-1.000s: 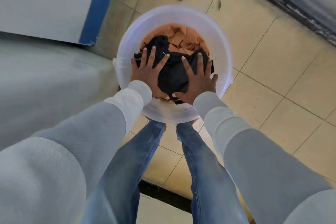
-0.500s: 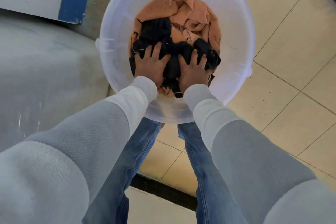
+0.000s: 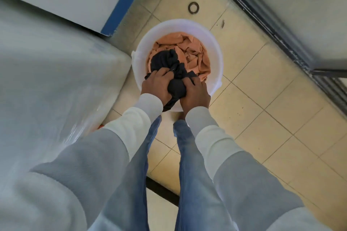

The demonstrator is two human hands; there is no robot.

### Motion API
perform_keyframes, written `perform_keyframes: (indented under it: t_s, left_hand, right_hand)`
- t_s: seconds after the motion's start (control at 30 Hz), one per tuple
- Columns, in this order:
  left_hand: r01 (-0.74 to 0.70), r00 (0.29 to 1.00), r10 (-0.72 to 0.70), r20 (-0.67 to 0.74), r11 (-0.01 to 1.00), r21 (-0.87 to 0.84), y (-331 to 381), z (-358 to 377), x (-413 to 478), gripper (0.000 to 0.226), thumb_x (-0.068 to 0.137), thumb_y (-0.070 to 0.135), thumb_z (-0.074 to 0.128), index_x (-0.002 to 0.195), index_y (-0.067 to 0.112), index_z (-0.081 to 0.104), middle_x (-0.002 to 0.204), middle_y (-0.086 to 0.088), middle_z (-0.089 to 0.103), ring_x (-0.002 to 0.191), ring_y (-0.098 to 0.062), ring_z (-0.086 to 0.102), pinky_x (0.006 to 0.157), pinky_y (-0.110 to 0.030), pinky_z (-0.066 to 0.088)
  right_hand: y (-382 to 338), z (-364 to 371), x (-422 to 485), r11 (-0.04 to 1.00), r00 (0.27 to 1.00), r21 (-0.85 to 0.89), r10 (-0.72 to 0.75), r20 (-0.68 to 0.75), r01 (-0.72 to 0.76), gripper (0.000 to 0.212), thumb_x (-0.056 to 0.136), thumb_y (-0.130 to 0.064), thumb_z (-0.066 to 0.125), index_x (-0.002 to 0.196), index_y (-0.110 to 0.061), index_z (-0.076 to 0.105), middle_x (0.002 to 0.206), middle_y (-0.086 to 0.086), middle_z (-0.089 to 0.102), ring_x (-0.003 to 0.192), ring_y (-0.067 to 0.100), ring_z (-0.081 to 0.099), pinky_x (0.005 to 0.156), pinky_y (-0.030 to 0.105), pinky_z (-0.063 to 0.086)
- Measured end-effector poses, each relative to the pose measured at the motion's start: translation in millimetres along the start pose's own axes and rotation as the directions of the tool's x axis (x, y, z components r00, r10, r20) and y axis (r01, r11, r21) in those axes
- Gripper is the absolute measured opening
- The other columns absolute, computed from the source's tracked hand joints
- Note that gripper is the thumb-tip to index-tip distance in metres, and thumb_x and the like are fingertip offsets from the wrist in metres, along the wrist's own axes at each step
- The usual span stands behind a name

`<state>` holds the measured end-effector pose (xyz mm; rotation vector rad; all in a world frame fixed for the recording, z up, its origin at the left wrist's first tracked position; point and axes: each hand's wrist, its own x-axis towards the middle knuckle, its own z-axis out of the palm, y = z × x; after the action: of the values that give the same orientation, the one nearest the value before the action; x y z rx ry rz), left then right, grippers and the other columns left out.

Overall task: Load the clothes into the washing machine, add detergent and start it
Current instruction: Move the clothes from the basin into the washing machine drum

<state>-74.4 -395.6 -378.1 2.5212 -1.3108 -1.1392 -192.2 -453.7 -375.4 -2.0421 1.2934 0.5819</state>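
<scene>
A pale grey appliance top fills the left, and beige floor tiles spread rightward to a dark door track. On the tiles stands a round translucent white plastic bucket, mouth up. The bunched black garment runs from beyond the fingertips back between the wrists, over crumpled orange cloth. The left hand and right hand both clench it, fingers curled.

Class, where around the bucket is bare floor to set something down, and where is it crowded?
Free: tiles between bucket and door track; tiles around the floor ring. Crowded: beside the white appliance; near rim, where left hand and right hand grip dark garment.
</scene>
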Motion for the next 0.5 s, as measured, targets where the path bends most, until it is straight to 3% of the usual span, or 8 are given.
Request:
perform_keyframes:
  t_s: [0.13,0.37,0.5]
  left_hand:
    - [0.027,0.996,-0.027,-0.084,1.0,-0.01,27,-68,-48,0.04,0.079,0.014,0.063,0.119,0.014,0.058,0.131,-0.005,0.052,0.11,-0.032,0.052,0.08,-0.042,0.046]
    - [0.053,0.962,-0.049,-0.269,0.999,0.011,74,-184,-122,0.043,0.081,0.021,0.066,0.123,0.022,0.055,0.131,0.002,0.052,0.113,-0.025,0.051,0.079,-0.035,0.044]
    - [0.07,0.912,-0.061,-0.405,0.997,0.009,90,-235,-165,0.042,0.084,0.02,0.063,0.125,0.021,0.055,0.131,0.001,0.053,0.112,-0.027,0.051,0.082,-0.04,0.048]
  right_hand:
    - [-34,-64,-47,0.996,0.996,0.031,-0.076,-0.049,0.078,0.042,0.087,-0.013,0.052,0.127,-0.024,0.053,0.134,0.003,0.048,0.123,0.026,0.039,0.078,0.033,0.037]
    - [-93,-179,-126,0.951,0.935,0.03,-0.298,-0.191,0.309,0.054,0.09,-0.021,0.051,0.142,-0.028,0.04,0.137,0.003,0.049,0.12,0.029,0.046,0.091,0.036,0.039]
    - [-120,-211,-158,0.923,0.884,0.008,-0.365,-0.293,0.384,0.058,0.087,-0.026,0.057,0.142,-0.035,0.041,0.135,0.002,0.049,0.116,0.029,0.049,0.085,0.04,0.045]
